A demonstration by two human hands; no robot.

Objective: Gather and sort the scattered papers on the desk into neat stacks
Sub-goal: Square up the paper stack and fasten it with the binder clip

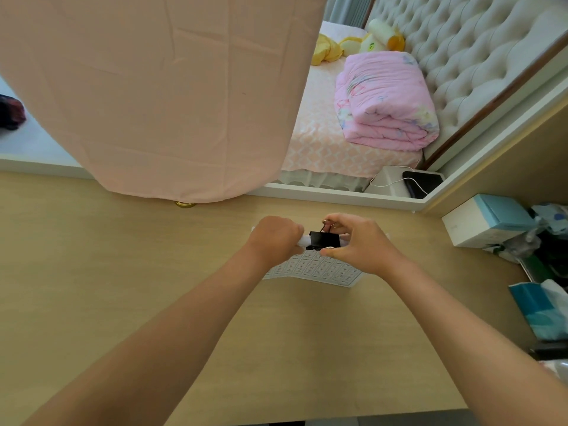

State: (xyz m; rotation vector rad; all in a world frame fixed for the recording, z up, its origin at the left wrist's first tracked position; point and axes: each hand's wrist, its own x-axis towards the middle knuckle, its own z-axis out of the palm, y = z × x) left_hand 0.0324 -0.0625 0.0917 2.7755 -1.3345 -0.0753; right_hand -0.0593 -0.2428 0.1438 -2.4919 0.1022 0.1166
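- I saw a pale wood-grain desk filling the lower view, with a white ledge along its far edge.
- A large pink cloth hung over the far left of the desk and hid whatever stood behind it.
- Beyond the ledge was a bed with a peach patterned cover, a tufted grey headboard and one folded pink quilt.
- At the foot of the bed lay one flat black device, with one white cable running beside it.
- On the desk's right side I counted one white and teal box and, nearer me, one teal packet; the clutter between them was too jumbled to count.
- The papers made one bundle at the desk's middle, well clear of the box, printed with a grid of small figures. I could not tell how many sheets it held.
- The bundle's far edge was raised and the sheets sloped down toward me.
- My left hand had its fingers curled round the raised edge on the left.
- One black binder clip sat on that edge between my two hands.
- My right hand pinched the clip's wire handles between thumb and fingertips.
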